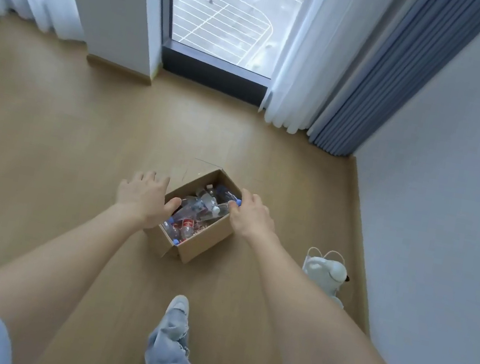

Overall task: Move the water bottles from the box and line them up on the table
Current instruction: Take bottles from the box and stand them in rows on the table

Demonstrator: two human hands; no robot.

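Note:
An open cardboard box [203, 247] sits on the wooden floor, low in the middle of the head view. Inside lie several clear plastic water bottles [198, 210] in a jumble, some with blue caps and red labels. My left hand [144, 197] reaches over the box's left wall with fingers spread and the thumb at the rim. My right hand [250, 214] is at the box's right wall, fingers bent near a blue bottle cap [238, 202]; whether it grips the wall or the bottle is unclear. No table is in view.
A white bag with a pale soft toy [327, 269] stands on the floor right of the box. A wall [450, 219] runs along the right. Curtains [296, 89] and a tall window [230, 13] lie ahead. My shoe [178, 305] is below the box.

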